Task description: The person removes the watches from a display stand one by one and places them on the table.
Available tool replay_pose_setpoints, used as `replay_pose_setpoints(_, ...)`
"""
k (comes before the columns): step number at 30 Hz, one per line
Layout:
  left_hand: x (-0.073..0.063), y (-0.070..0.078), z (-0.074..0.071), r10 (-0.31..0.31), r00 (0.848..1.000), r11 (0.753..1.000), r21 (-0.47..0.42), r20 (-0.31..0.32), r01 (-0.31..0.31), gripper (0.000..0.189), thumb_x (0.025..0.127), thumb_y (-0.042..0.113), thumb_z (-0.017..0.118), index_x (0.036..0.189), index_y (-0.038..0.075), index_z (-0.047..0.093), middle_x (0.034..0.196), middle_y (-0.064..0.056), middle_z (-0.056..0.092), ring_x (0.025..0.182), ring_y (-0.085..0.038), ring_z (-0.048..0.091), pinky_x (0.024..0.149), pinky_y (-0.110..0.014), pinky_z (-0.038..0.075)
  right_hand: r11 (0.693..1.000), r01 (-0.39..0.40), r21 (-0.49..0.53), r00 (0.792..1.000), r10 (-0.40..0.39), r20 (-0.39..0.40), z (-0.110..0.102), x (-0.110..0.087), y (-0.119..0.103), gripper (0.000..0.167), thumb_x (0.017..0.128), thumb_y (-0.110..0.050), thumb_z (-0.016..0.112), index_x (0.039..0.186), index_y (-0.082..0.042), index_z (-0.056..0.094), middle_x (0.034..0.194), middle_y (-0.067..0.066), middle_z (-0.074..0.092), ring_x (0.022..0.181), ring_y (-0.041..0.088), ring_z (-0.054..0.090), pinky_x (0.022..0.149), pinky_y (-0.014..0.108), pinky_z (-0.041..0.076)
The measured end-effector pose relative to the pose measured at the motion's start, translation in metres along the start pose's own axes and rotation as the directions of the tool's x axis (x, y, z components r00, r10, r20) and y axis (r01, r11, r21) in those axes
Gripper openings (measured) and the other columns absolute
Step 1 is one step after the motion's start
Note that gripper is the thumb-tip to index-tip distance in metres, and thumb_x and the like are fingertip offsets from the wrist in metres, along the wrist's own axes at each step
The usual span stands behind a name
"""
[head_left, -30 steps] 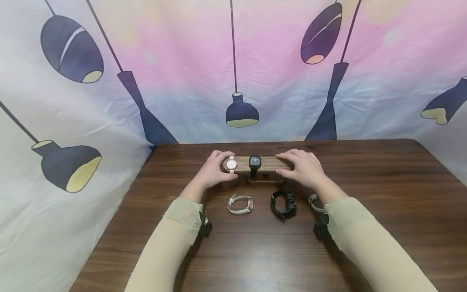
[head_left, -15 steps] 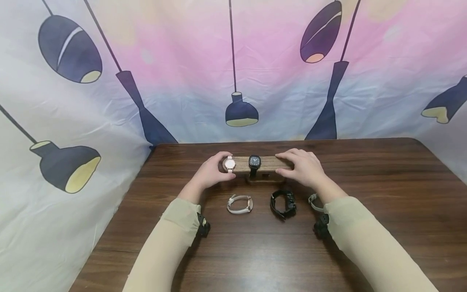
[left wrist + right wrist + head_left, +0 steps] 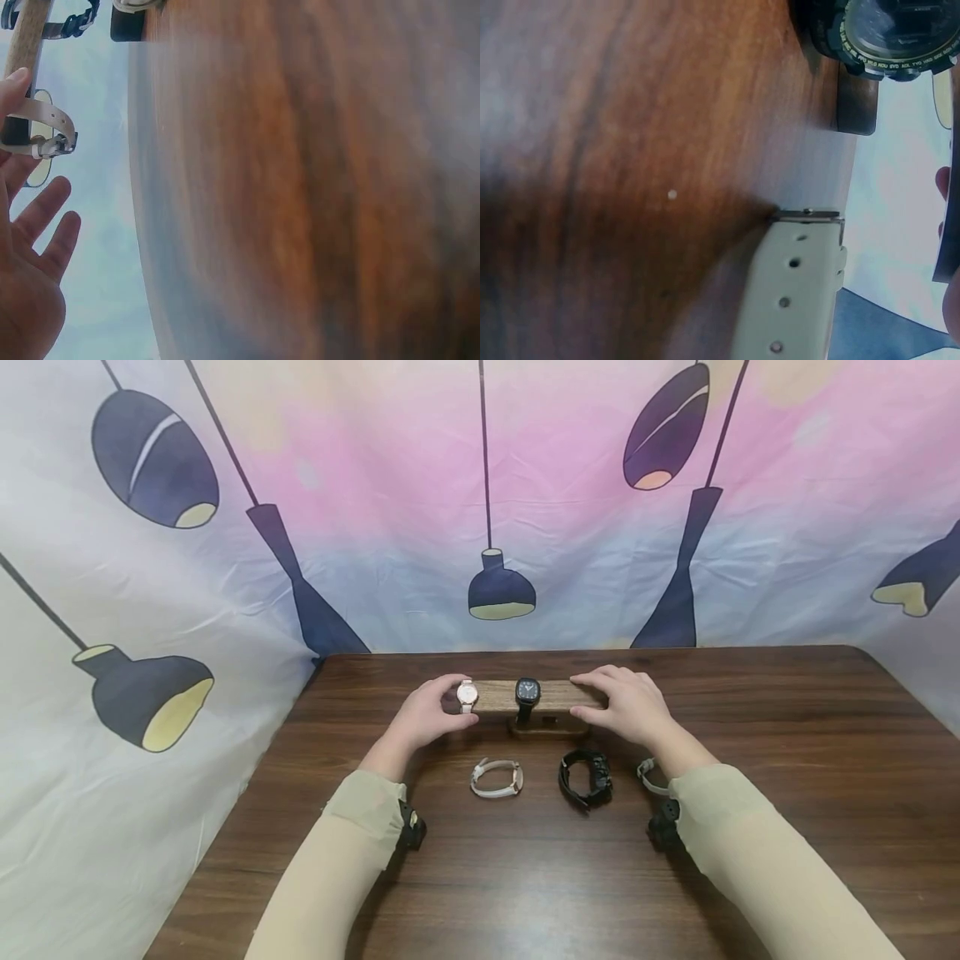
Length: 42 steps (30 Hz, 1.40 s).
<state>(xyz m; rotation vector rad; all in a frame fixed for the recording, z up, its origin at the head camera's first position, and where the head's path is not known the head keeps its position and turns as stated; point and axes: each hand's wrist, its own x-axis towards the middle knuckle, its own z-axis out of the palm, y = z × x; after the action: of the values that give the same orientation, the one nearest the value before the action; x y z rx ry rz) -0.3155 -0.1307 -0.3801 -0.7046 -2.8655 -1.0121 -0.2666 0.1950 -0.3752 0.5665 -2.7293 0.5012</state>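
A wooden watch stand (image 3: 495, 696) stands near the back of the table, its bar raised above a small base (image 3: 551, 732). My right hand (image 3: 630, 706) grips the bar's right end between thumb and fingers. At the left end, my left hand (image 3: 429, 712) pinches a white-strapped watch (image 3: 467, 693) between thumb and forefinger. Its buckled strap (image 3: 46, 114) loops round the bar in the left wrist view, with the other fingers spread. A square black watch (image 3: 528, 691) is fastened round the bar's middle. Most of the right hand lies outside the right wrist view.
On the brown table (image 3: 510, 885), in front of the stand, lie a white watch (image 3: 487, 792) and a chunky black watch (image 3: 600, 777). A pale-strapped watch (image 3: 787, 292) is partly behind the right sleeve in the head view. A patterned cloth (image 3: 405, 527) hangs behind.
My left hand and the white-strapped watch have shifted left along the bar to its end. My right hand keeps its hold on the other end.
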Motion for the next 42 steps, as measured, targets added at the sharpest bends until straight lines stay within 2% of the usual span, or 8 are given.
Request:
replay_pose_setpoints(7, -0.007, -0.002, -0.004, -0.03, 0.999, 0.999, -0.02, -0.014, 0.03, 0.056, 0.077, 0.036, 0.075, 0.125, 0.014, 0.057, 0.109, -0.007, 0.058, 0.1, -0.024, 0.056, 0.085, -0.042, 0.045, 1.0, -0.006, 0.001, 1.0, 0.006, 0.004, 0.0, 0.0, 0.0, 0.053, 0.083, -0.05, 0.065, 0.128, -0.022, 0.059, 0.125, 0.006, 0.054, 0.113, 0.028, 0.05, 0.092, 0.048, 0.033)
replay_pose_setpoints(15, -0.014, -0.004, -0.006, -0.002, 0.998, 1.0, -0.01, -0.061, 0.001, 0.049, 0.077, 0.036, 0.074, 0.118, 0.012, 0.062, 0.108, -0.008, 0.06, 0.1, -0.024, 0.057, 0.085, -0.042, 0.045, 1.0, -0.008, 0.0, 1.0, 0.008, 0.007, 0.0, 0.0, -0.001, 0.053, 0.083, -0.05, 0.065, 0.128, -0.022, 0.059, 0.125, 0.006, 0.055, 0.113, 0.029, 0.05, 0.094, 0.05, 0.032)
replay_pose_setpoints(23, -0.02, -0.008, -0.007, 0.02, 0.995, 1.0, 0.005, -0.098, -0.02, 0.052, 0.079, 0.036, 0.072, 0.122, 0.01, 0.06, 0.114, -0.01, 0.061, 0.101, -0.025, 0.057, 0.086, -0.043, 0.045, 1.0, -0.006, 0.001, 1.0, 0.006, 0.0, 0.0, 0.0, -0.002, 0.052, 0.083, -0.049, 0.066, 0.128, -0.022, 0.059, 0.125, 0.006, 0.055, 0.113, 0.028, 0.05, 0.093, 0.05, 0.033)
replay_pose_setpoints(29, -0.026, -0.011, -0.006, 0.038, 0.992, 0.999, 0.015, -0.123, -0.037, 0.041, 0.079, 0.032, 0.073, 0.114, 0.012, 0.065, 0.104, -0.005, 0.063, 0.093, -0.021, 0.056, 0.081, -0.041, 0.045, 1.0, -0.005, 0.001, 1.0, 0.005, 0.002, 0.0, 0.0, -0.002, 0.053, 0.083, -0.049, 0.065, 0.128, -0.022, 0.059, 0.125, 0.006, 0.055, 0.113, 0.028, 0.05, 0.093, 0.05, 0.033)
replay_pose_setpoints(36, -0.03, -0.012, -0.005, 0.054, 0.995, 0.995, 0.084, -0.09, -0.046, 0.017, 0.082, 0.024, 0.066, 0.096, 0.014, 0.069, 0.087, 0.001, 0.061, 0.082, -0.017, 0.054, 0.074, -0.037, 0.044, 1.0, -0.002, -0.001, 1.0, 0.002, 0.001, -0.001, -0.001, -0.002, 0.052, 0.083, -0.049, 0.065, 0.128, -0.021, 0.059, 0.124, 0.007, 0.055, 0.112, 0.029, 0.05, 0.093, 0.051, 0.033)
replay_pose_setpoints(42, -0.032, -0.011, -0.004, 0.043, 0.996, 0.996, 0.083, -0.081, -0.037, 0.017, 0.082, 0.023, 0.065, 0.096, 0.014, 0.069, 0.088, 0.0, 0.062, 0.082, -0.017, 0.054, 0.074, -0.036, 0.045, 1.0, -0.01, 0.002, 1.0, 0.01, 0.004, 0.0, -0.001, -0.002, 0.052, 0.083, -0.049, 0.065, 0.128, -0.022, 0.059, 0.125, 0.006, 0.055, 0.114, 0.029, 0.049, 0.093, 0.051, 0.032)
